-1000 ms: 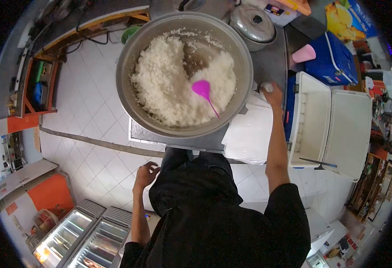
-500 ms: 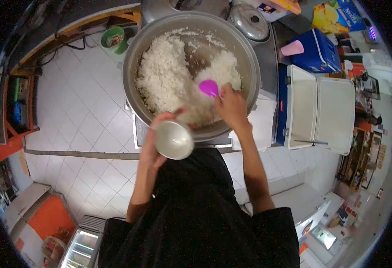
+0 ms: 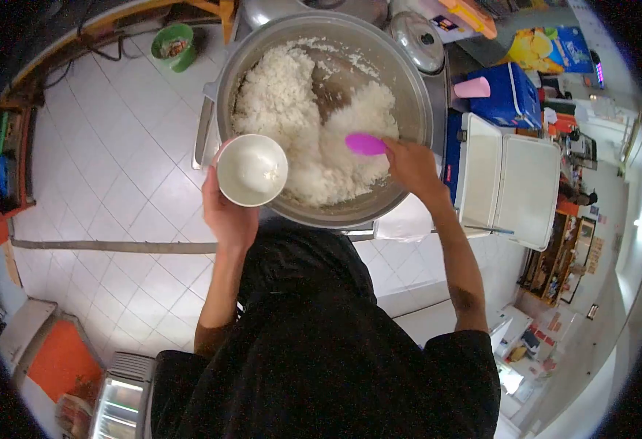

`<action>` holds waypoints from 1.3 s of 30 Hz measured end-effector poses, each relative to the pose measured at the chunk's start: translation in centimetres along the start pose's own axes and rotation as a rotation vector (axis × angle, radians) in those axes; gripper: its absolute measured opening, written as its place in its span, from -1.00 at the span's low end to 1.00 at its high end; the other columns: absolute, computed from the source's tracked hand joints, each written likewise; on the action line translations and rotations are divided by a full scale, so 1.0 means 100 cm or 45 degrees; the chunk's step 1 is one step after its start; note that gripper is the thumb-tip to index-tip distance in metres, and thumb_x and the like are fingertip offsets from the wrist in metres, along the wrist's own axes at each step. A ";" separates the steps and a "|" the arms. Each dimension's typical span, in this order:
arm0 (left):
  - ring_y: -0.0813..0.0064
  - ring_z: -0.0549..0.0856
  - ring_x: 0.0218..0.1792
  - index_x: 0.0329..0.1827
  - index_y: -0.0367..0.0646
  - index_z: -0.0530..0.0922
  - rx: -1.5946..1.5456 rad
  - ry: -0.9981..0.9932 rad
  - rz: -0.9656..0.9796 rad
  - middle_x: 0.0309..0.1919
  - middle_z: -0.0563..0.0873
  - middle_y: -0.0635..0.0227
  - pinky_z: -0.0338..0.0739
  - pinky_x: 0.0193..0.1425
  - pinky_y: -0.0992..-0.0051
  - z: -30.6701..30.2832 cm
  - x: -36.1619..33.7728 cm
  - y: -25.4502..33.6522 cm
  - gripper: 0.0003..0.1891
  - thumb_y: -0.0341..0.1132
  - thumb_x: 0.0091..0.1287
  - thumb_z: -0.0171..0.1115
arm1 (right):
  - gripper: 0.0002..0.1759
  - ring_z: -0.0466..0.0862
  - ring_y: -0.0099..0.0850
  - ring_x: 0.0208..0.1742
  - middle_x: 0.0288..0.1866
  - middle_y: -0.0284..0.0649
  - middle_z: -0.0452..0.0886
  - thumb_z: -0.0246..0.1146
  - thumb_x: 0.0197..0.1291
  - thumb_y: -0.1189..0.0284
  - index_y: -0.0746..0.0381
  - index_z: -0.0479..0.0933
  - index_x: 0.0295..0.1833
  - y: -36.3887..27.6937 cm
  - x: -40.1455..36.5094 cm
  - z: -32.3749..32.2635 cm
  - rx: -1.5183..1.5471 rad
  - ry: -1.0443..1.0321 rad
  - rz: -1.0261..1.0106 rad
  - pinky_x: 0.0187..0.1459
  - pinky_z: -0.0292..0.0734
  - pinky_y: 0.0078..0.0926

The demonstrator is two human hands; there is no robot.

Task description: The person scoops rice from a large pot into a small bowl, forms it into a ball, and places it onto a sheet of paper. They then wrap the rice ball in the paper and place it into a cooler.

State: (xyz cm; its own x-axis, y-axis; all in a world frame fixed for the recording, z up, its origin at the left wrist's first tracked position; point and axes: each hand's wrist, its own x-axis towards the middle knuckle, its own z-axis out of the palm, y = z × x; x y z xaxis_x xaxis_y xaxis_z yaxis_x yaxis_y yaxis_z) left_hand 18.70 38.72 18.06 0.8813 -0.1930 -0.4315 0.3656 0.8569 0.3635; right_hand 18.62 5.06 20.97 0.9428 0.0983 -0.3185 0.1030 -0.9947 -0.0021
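Observation:
A large round metal pot (image 3: 417, 80) is partly filled with cooked white rice (image 3: 281, 91), heaped at the left and right with some bare bottom between. My left hand (image 3: 229, 216) is closed on the side of a white bowl (image 3: 244, 172), over the pot's near left rim. Its open top faces me, and a few grains of rice cling inside. My right hand (image 3: 416, 172) grips the handle of a purple rice paddle (image 3: 365, 143) above the rice on the right. Steam blurs part of the rice.
A green bucket (image 3: 182, 62) with scraps stands on the tiled floor at the left. A metal lid (image 3: 417, 44) lies behind the pot. To the right are an open cooler (image 3: 529, 186), a blue cooler (image 3: 515, 91) and a pink cup (image 3: 473, 88).
The bowl has moved left and up and has turned to show its inside toward me. My right hand has shifted right with the paddle, which now points left.

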 end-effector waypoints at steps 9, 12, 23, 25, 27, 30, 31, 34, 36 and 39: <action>0.00 0.64 0.05 0.26 -0.28 0.32 1.253 -0.218 1.454 0.12 0.52 -0.21 0.57 0.12 0.08 -0.035 0.021 -0.078 -0.26 0.30 0.43 -0.13 | -0.64 0.67 0.01 -0.33 -0.33 -0.07 0.67 0.17 0.16 0.49 0.15 0.59 0.10 -0.042 -0.022 0.048 0.116 -0.095 -0.345 -0.35 0.55 -0.05; -0.02 0.66 0.01 0.22 -0.34 0.35 1.227 -0.131 1.544 0.05 0.56 -0.25 0.59 0.08 0.11 -0.031 0.022 -0.083 -0.25 0.29 0.43 -0.14 | -0.69 0.70 0.04 -0.21 -0.27 0.02 0.69 0.14 0.18 0.45 0.19 0.57 0.05 -0.053 -0.011 0.051 0.165 -0.392 -0.307 -0.14 0.56 0.05; -0.05 0.66 0.01 0.01 -0.45 0.54 1.383 0.011 1.576 -0.03 0.66 -0.20 0.52 0.16 0.14 -0.023 0.021 -0.080 -0.10 0.37 0.43 -0.41 | -0.64 0.68 -0.02 -0.30 -0.32 0.04 0.67 0.16 0.20 0.38 0.07 0.63 0.11 -0.028 0.030 0.055 0.546 -0.654 -0.492 -0.20 0.50 -0.04; -0.03 0.66 0.02 0.02 -0.42 0.54 1.376 0.076 1.495 -0.02 0.66 -0.16 0.50 0.19 0.16 -0.020 0.017 -0.077 -0.12 0.35 0.44 -0.39 | -0.65 0.67 -0.06 -0.33 -0.33 0.04 0.67 0.15 0.21 0.37 0.08 0.63 0.11 -0.024 0.031 0.056 0.602 -0.658 -0.503 -0.21 0.49 -0.07; 0.09 0.61 0.11 0.14 -0.39 0.49 1.351 0.103 1.365 0.05 0.64 -0.05 0.45 0.27 0.20 -0.014 0.013 -0.071 -0.20 0.30 0.47 -0.30 | -0.77 0.59 -0.19 -0.44 -0.47 -0.07 0.59 0.20 0.27 0.37 0.07 0.65 0.01 -0.019 0.031 0.057 0.647 -0.629 -0.583 -0.34 0.40 -0.19; 0.23 0.56 0.21 0.23 -0.30 0.45 0.972 0.177 1.058 0.14 0.60 0.11 0.38 0.34 0.24 -0.004 0.012 -0.063 -0.31 0.21 0.52 -0.27 | -0.70 0.67 -0.15 -0.30 -0.32 0.00 0.67 0.18 0.26 0.37 0.14 0.63 0.07 -0.010 0.034 0.060 0.674 -0.695 -0.580 -0.21 0.50 -0.17; 0.25 0.55 0.23 0.21 -0.24 0.48 0.620 0.243 0.836 0.16 0.60 0.17 0.36 0.36 0.26 -0.001 0.011 -0.061 -0.36 0.15 0.55 -0.31 | -0.70 0.67 -0.15 -0.30 -0.32 0.00 0.67 0.18 0.26 0.37 0.14 0.63 0.07 -0.005 0.034 0.065 0.679 -0.686 -0.575 -0.21 0.50 -0.17; 0.36 0.51 0.27 0.28 -0.17 0.43 0.035 0.266 0.321 0.19 0.57 0.27 0.37 0.36 0.26 0.008 -0.002 -0.038 -0.44 0.10 0.58 -0.29 | -0.69 0.67 -0.17 -0.28 -0.30 -0.02 0.68 0.21 0.27 0.34 0.14 0.63 0.09 0.007 0.035 0.067 0.910 -0.616 -0.655 -0.19 0.50 -0.20; 0.36 0.54 0.24 0.26 -0.16 0.45 0.059 0.156 0.266 0.17 0.58 0.30 0.41 0.34 0.27 0.007 -0.002 -0.032 -0.44 0.11 0.57 -0.25 | -0.68 0.67 -0.20 -0.29 -0.28 -0.03 0.69 0.23 0.28 0.30 0.14 0.62 0.10 0.011 0.034 0.039 0.875 -0.767 -0.600 -0.19 0.49 -0.23; 0.35 0.57 0.21 0.27 -0.17 0.44 0.593 0.095 0.244 0.17 0.57 0.24 0.50 0.26 0.25 0.017 0.004 -0.030 -0.49 0.06 0.57 -0.20 | -0.67 0.68 -0.19 -0.30 -0.30 -0.06 0.68 0.21 0.27 0.35 0.12 0.61 0.13 0.006 0.016 -0.028 0.776 -0.428 -0.578 -0.18 0.53 -0.22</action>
State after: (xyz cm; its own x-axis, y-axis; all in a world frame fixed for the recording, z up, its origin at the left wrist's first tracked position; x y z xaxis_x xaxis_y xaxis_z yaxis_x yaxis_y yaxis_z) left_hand 18.50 35.29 18.20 0.9280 -0.0041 -0.3726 0.3093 0.5660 0.7642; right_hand 21.13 4.71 23.14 0.6963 0.5756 -0.4288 0.1694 -0.7123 -0.6811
